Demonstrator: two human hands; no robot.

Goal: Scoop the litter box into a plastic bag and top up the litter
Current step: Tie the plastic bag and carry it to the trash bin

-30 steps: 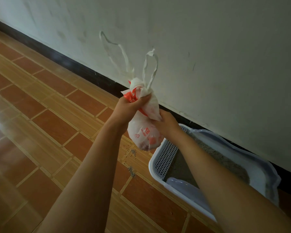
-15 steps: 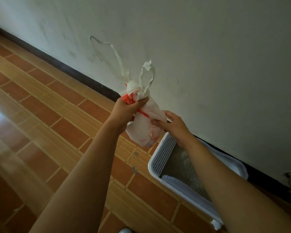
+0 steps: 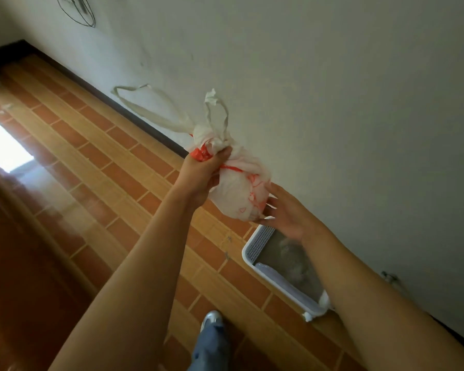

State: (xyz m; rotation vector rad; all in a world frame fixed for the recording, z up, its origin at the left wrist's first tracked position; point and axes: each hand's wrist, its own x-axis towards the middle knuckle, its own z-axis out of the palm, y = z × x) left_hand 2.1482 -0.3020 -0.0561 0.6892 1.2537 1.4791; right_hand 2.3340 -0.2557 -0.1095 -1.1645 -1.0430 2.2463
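Both forearms are bare, with no sleeves in view. The leg wears faded blue jeans (image 3: 210, 346) and a light grey shoe (image 3: 210, 318).

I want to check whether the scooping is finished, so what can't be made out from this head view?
- Plastic bag contents: opaque film hides them, and the left hand covers its neck.
- Litter box: the right forearm crosses it, so much of the litter is hidden; the visible patch is dim and blurred.
- Right hand: open beside the bag's bottom; actual contact can't be told.
- Scoop and spare litter: none in frame.
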